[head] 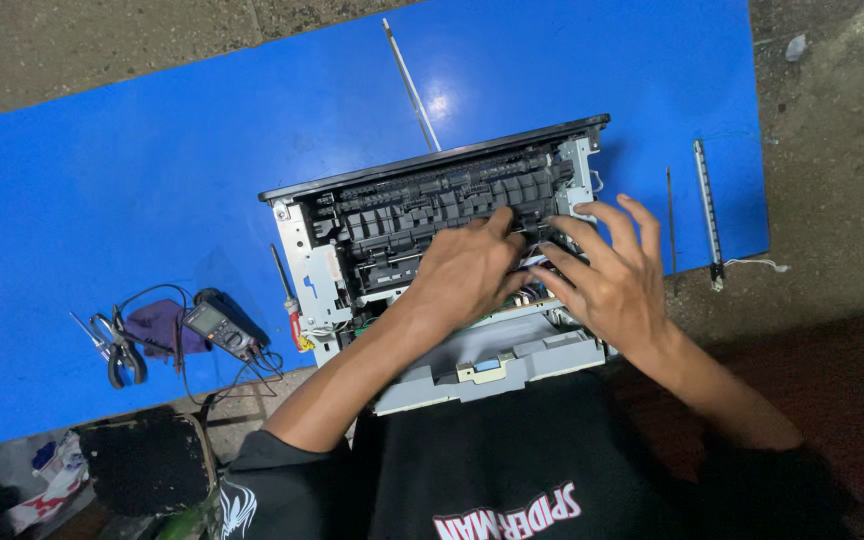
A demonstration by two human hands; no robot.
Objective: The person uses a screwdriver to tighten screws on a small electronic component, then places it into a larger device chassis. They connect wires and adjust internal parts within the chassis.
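Nearest the body, the pale grey paper tray (492,368) of an opened printer (432,250) juts toward the wearer, its small blue tab in the middle. The printer sits at the near edge of a blue sheet (102,200), covers off, black ribbed rollers and metal frame exposed.

Left hand (467,275) is laid palm down over the middle of the mechanism, fingers curled in and pressed onto the black parts; whether anything is pinched beneath cannot be told. Right hand (612,275) is held just beside it at the right end, fingers spread and bent, tips touching the frame near the white side bracket; nothing is seen held in it.

Judged from this: pressure is best kept even across both ends, thin wires at the near side kept clear of fingertips, force kept low on plastic ribs.

Left, well apart: a multimeter (220,325) with leads, pliers (122,355), a red-handled screwdriver (287,300). Far: a long metal rod (410,85). Right: a thin rod (670,225) and a metal strip (708,210).
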